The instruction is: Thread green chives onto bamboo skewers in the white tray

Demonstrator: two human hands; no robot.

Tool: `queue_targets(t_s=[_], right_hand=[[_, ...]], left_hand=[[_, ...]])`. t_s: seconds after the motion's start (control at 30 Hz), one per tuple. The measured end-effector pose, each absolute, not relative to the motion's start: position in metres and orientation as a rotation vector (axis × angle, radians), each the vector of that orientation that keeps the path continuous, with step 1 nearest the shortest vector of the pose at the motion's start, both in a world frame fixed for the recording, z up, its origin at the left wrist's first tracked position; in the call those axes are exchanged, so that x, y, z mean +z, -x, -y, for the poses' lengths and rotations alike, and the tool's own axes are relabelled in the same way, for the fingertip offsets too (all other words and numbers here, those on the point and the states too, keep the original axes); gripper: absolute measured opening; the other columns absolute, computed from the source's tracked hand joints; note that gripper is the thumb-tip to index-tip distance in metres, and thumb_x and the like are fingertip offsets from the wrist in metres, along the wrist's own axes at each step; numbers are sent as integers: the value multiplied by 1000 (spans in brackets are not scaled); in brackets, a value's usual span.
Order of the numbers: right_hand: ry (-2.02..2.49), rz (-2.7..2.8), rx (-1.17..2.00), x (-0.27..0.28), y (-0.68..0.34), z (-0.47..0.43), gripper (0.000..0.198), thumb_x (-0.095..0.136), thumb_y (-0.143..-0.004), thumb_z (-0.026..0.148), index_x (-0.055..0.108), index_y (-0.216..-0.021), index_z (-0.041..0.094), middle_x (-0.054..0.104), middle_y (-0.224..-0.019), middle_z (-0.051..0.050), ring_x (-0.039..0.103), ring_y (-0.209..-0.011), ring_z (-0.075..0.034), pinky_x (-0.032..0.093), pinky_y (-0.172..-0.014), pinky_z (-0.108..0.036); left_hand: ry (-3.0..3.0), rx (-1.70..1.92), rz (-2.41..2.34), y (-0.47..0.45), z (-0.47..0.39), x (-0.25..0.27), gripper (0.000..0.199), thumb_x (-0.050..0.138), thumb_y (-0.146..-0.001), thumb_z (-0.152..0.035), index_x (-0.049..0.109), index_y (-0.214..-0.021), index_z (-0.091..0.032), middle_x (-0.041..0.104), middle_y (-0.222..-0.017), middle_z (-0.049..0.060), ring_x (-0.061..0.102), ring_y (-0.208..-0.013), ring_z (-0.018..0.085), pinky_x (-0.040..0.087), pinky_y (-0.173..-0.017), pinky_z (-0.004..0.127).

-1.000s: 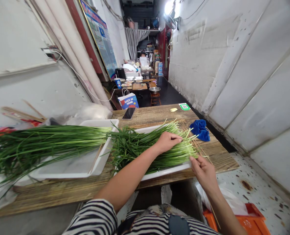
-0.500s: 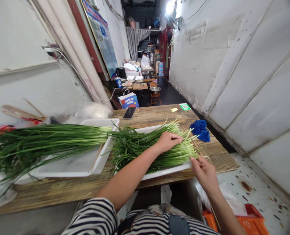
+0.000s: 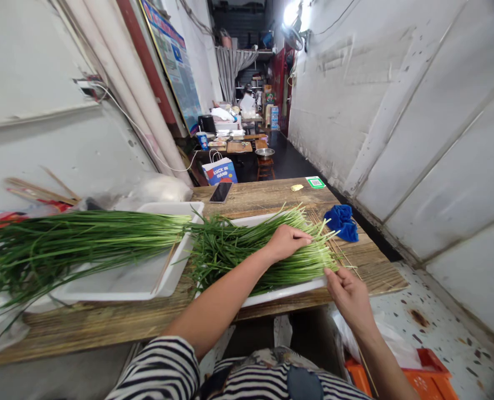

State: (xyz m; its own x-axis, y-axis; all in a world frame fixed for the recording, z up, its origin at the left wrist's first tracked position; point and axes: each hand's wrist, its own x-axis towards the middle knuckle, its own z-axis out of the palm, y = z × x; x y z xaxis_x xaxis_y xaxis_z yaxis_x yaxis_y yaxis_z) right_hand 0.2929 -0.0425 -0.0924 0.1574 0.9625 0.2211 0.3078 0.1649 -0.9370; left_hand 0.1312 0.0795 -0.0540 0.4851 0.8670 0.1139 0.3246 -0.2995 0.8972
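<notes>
Garlic chives (image 3: 247, 244) with pale cut ends to the right lie in a thick layer over a white tray (image 3: 267, 295). Across their stems rests my left hand (image 3: 290, 243), thumb and fingers pinched together on some chives near the pale ends. My right hand (image 3: 349, 289) is closed at the tray's right front corner, its fingertips against the chive ends. A thin bamboo skewer (image 3: 367, 369) shows below the right wrist, in line with the pinched fingers; its upper part is hidden by the hand. More long chives (image 3: 84, 233) lie across a second white tray (image 3: 188, 244) at the left.
Loose skewers (image 3: 347, 253) and a blue cloth (image 3: 342, 222) lie right of the chives on the wooden table (image 3: 255, 194). A phone (image 3: 220, 192) and a green code card (image 3: 315, 182) are farther back. An orange crate (image 3: 428, 375) stands below right.
</notes>
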Motion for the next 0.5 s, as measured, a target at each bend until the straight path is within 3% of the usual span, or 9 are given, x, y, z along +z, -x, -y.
queue_targets(t_s=[0.5], right_hand=[[1388,1378,696,-97,-295,44,35,53,-87,42,45,-61,20,36,-54,5,32,-49,-10,25,-47,-23]], left_hand=[[-1915,736,-964,-134,-77,-54,28,55,-80,-24,73,-96,-10,72,-99,9,66,-91,18,47,-82,24]])
